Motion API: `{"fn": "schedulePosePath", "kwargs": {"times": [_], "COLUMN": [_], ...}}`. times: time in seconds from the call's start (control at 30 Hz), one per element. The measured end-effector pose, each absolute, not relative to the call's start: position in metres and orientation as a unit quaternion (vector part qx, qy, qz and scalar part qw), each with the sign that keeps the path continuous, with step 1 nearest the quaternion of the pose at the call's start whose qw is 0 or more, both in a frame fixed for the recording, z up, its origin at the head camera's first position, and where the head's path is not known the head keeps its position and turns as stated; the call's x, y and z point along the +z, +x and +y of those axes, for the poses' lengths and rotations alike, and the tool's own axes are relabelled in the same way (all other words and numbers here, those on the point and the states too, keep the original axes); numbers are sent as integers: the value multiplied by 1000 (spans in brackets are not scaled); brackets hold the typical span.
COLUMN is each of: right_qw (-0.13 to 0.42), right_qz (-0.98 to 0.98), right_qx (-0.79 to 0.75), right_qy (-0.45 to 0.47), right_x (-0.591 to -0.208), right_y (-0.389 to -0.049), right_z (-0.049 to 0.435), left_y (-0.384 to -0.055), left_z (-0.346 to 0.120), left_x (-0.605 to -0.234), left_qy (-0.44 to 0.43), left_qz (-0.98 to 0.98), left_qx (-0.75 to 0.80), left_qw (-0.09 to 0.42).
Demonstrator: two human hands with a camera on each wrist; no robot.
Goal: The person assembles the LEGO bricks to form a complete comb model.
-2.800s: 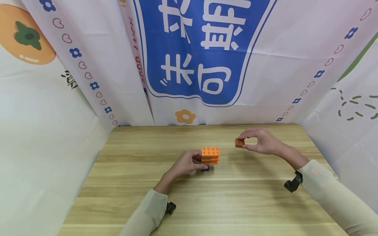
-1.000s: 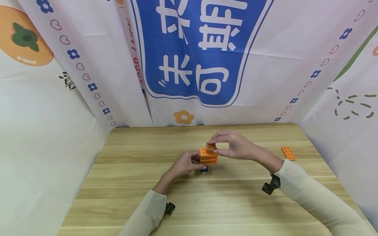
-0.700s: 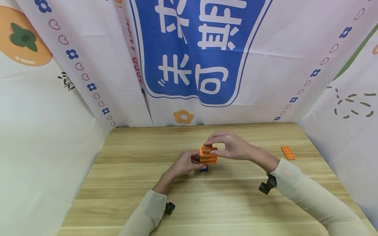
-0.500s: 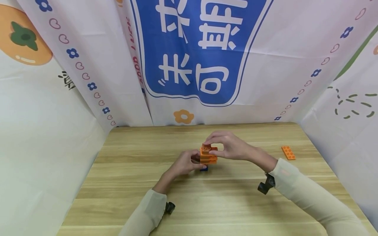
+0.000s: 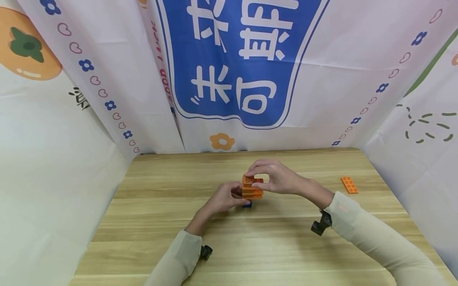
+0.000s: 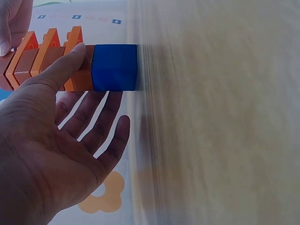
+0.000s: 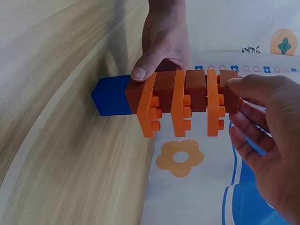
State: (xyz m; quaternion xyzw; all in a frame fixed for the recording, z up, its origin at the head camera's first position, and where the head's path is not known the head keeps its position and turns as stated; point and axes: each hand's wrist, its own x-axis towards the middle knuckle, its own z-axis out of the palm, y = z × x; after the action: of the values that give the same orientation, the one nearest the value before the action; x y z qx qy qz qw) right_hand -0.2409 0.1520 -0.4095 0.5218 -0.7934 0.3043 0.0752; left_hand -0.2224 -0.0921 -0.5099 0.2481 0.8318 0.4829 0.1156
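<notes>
A tower of building blocks stands on the table: a blue block at the bottom, then brown blocks alternating with orange plates that jut out to one side. My left hand holds the tower low down, its thumb on the lowest brown block and fingers around the far side. With thumb and fingers, my right hand pinches the topmost brown block, which sits against the top orange plate. Whether it is pressed fully down I cannot tell.
One loose orange plate lies studs up on the right of the wooden table. Printed cloth hangs behind the table's back edge and along both sides.
My right hand has carried the brown block leftward onto the tower's top, shifting it slightly left over the last second. The loose orange plate came into sight. My left hand stays in place.
</notes>
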Motion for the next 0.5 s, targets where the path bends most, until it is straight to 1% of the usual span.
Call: {"fn": "schedulePosePath", "kwargs": {"times": [0.27, 0.5], "right_qw": [60, 6], "right_qz": [-798, -816], "right_qx": [307, 306], "right_qy": [515, 490], "right_x": [-406, -399], "right_y": [-239, -241], "right_z": [152, 151], "left_y": [-222, -222], "left_z": [-92, -93], "left_x": [-508, -507], "left_qy": [245, 249], "left_qz": [834, 834], "left_qx": [479, 478], "left_qw": [119, 116]}}
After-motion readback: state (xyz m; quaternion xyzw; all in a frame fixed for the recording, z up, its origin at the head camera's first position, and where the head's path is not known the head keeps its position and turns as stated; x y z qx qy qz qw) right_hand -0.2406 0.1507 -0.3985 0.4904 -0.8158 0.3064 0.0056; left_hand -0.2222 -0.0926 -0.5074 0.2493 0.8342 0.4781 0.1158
